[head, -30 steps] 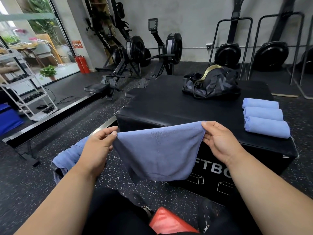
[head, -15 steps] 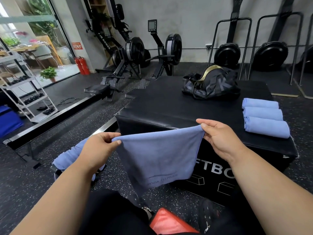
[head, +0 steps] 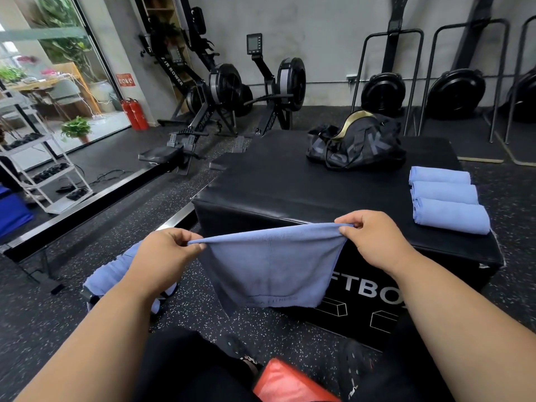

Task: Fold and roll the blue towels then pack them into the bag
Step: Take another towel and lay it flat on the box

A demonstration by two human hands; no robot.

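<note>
On the black padded box (head: 290, 192), the bag (head: 356, 143) is slumping while our left hand (head: 162, 256) and right hand (head: 374, 239) are pinching a soft blue towel (head: 269, 265).

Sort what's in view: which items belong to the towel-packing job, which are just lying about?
Job:
- blue towel, pinched at its top corners by left hand and right hand
- three rolled towels on the black box
- loose towels behind the left hand
- black duffel bag

Lying about:
- rowing machines
- fire extinguishers
- white shelf rack
- potted plant
</note>
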